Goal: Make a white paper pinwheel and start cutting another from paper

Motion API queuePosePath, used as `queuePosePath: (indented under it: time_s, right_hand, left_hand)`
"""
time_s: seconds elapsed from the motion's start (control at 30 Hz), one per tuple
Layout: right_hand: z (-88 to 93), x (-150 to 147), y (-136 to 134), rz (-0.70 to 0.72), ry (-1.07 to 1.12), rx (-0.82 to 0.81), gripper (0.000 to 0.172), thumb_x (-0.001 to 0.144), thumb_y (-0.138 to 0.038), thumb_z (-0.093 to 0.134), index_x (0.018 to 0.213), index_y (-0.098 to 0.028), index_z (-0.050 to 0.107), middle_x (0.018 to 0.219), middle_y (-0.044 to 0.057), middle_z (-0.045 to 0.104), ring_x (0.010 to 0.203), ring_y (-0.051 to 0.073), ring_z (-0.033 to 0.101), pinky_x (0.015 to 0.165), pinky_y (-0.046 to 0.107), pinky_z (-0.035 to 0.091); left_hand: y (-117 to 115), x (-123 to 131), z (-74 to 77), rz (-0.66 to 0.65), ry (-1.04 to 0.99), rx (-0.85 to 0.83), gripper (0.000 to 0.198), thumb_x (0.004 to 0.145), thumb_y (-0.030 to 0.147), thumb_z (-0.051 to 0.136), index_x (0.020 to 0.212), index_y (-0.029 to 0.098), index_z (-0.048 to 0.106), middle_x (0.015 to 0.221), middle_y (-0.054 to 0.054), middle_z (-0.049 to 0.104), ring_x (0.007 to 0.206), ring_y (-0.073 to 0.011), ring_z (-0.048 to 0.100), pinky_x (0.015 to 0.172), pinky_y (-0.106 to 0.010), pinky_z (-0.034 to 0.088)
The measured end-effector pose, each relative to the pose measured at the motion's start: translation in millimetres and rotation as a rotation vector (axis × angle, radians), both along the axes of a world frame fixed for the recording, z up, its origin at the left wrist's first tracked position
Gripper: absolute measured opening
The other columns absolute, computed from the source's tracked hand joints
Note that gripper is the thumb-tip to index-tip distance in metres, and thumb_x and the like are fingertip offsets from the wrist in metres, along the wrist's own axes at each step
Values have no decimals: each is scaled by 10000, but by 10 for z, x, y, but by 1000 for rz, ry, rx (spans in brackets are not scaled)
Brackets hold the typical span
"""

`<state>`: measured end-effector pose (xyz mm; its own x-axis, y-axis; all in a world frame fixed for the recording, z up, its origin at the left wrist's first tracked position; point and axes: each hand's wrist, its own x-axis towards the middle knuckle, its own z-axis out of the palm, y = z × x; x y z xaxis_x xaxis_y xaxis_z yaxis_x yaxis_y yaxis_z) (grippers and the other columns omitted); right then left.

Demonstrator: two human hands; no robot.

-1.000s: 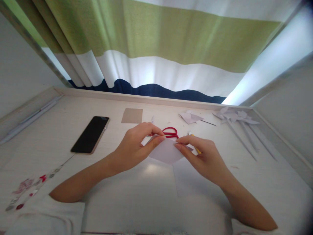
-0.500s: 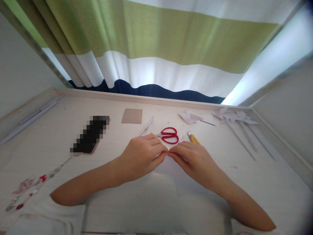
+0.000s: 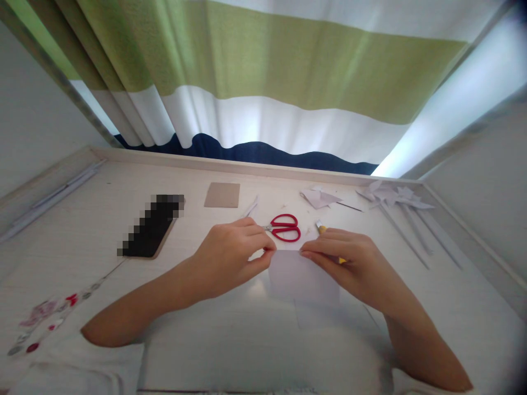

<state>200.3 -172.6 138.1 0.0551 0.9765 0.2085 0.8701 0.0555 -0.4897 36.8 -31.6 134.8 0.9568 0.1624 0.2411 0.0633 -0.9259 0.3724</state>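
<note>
A white sheet of paper hangs between my hands, its far edge pinched at both ends. My left hand grips the left end between thumb and fingertips. With thumb and fingers together, my right hand pinches the same edge farther right. Just beyond the paper lie red-handled scissors, their blades partly hidden by my left hand. A yellow utility knife lies under my right hand, mostly covered. Another pale sheet shows on the table nearer to me.
A phone with a beaded strap lies at left. Behind are a square brown card, a folded paper piece and paper pinwheel shapes on sticks. Rolled paper rests along the left rim.
My hands have moved apart along the paper's edge, the right one shifting right and now covering more of the utility knife. More of the sheet shows between them.
</note>
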Motion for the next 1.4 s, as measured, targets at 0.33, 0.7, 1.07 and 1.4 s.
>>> queuePosePath:
  time_s: [0.33, 0.7, 1.07, 1.4]
  right_hand:
    - [119, 260, -172, -199, -1, 110, 115, 782, -261, 519, 806, -234, 628, 739, 6, 626, 623, 126, 546, 510, 228, 400]
    - [-110, -17, 87, 12, 50, -149, 158, 803, -309, 495, 779, -213, 619, 720, 0, 631, 690, 135, 554, 642, 264, 401]
    - [-284, 84, -90, -93, 364, -236, 118, 740, -276, 563, 717, -199, 651, 686, 5, 658, 656, 140, 588, 630, 278, 460]
    - [-298, 246, 71, -39, 510, -288, 121, 688, -264, 592, 605, -189, 637, 534, -18, 610, 505, 104, 527, 493, 225, 397]
  left_hand:
    - [234, -4, -2, 205, 26, 103, 170, 798, 267, 470, 780, 169, 607, 823, -26, 637, 841, -192, 548, 734, -305, 403]
    - [-25, 104, -108, -125, 238, -319, 218, 843, 282, 432, 884, 196, 627, 739, -3, 653, 676, -122, 580, 601, -197, 396]
    - [-24, 11, -90, -143, 297, -175, 227, 850, 234, 412, 743, 191, 607, 623, 12, 620, 583, -111, 563, 535, -184, 349]
    - [41, 120, -58, -149, 303, -97, 202, 804, 220, 444, 630, 183, 540, 527, 15, 543, 493, -133, 503, 462, -226, 305]
